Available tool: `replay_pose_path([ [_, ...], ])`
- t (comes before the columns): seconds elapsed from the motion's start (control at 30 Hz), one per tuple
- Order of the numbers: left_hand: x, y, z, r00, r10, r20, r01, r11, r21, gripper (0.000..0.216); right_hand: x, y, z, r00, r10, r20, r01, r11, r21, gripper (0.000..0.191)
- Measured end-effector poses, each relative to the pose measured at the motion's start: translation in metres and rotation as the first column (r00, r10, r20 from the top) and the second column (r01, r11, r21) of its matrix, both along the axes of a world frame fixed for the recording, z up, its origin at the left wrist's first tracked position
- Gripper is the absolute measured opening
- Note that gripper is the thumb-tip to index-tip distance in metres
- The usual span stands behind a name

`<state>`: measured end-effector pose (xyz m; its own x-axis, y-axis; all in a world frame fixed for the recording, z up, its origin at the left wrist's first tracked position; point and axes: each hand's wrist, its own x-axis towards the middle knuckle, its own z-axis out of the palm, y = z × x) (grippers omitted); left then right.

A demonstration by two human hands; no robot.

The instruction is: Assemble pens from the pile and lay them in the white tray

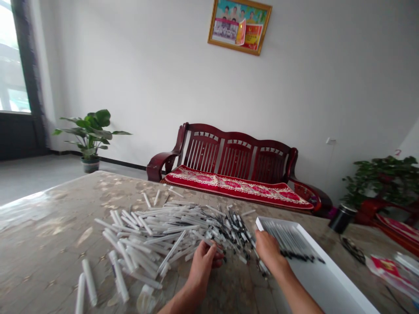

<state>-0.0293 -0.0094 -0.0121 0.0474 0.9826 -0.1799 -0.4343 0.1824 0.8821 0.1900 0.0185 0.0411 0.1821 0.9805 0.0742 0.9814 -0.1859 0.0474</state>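
My left hand (207, 256) is closed in a pinch on a white pen barrel (202, 238) at the near edge of a heap. That heap of loose white pen barrels (140, 257) spreads to the left and beyond it. To the right, a pile of clear pen pieces with black ends (240, 229) lies between my hands. My right hand (269, 249) is beside the left wall of a white tray (340, 277), its fingers curled downward; what they hold is hidden. Inside the tray, a row of pens with black ends (291, 240) lies side by side.
The patterned tabletop (49, 244) bears everything. A black cylinder (342, 218), a dark cable (352, 249) and a red-and-white plastic packet (391, 270) are right of the tray. Beyond the table stands a dark red wooden bench (237, 159). Potted plants (90, 137) stand on both sides.
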Motion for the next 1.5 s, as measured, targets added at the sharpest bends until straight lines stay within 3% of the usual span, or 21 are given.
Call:
replay_pose_path([
  [0.2,0.000,0.002,0.002,1.000,0.014,-0.017,-0.014,1.000,-0.005,0.043,0.000,-0.001,-0.012,0.996,-0.007,0.086,0.010,0.999,-0.041,0.023],
  [0.53,-0.001,0.004,-0.001,1.000,0.022,-0.004,-0.022,1.000,-0.013,0.046,-0.011,0.002,-0.009,0.985,0.086,0.151,-0.073,0.993,-0.090,0.038],
  [0.9,0.001,0.005,-0.001,0.979,0.075,0.187,-0.070,0.997,-0.036,0.047,-0.005,-0.005,-0.004,0.996,0.023,0.091,-0.017,0.998,-0.062,0.034],
  [1.03,0.000,0.003,0.002,0.958,0.084,0.272,-0.067,0.995,-0.071,0.039,-0.025,-0.026,0.000,0.979,0.191,-0.072,-0.184,0.979,0.092,0.029],
  [1.2,-0.002,0.003,0.004,0.917,0.113,0.383,-0.065,0.989,-0.136,0.027,-0.058,-0.054,-0.010,0.851,0.443,-0.281,-0.395,0.894,0.212,0.033],
  [1.5,0.000,-0.001,0.002,0.925,0.017,0.379,0.022,0.995,-0.098,0.039,-0.072,-0.061,-0.013,0.820,0.475,-0.320,-0.423,0.879,0.221,0.031],
])
